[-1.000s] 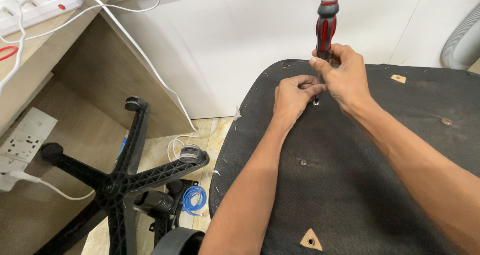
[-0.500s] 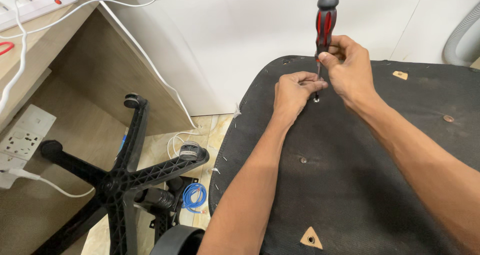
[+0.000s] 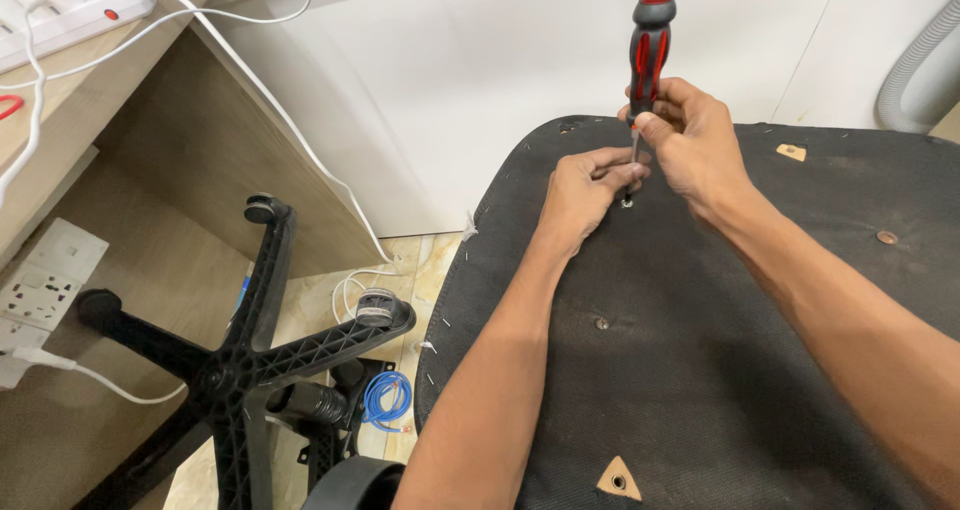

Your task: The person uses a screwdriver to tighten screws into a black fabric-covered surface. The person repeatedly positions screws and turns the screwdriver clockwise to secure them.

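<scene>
A red-and-black screwdriver (image 3: 648,45), black seat underside (image 3: 720,370), black chair base (image 3: 240,360), blue cable coil (image 3: 385,400), white cables (image 3: 300,120).

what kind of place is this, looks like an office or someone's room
Likely a home or small office room, with work done on the floor: a wooden desk carrying a white power strip, a black star-shaped chair base on tile, and an upturned chair seat.

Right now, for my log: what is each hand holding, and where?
Right hand grips the red-and-black screwdriver at its handle base; left hand fingers pinch its shaft.
</scene>
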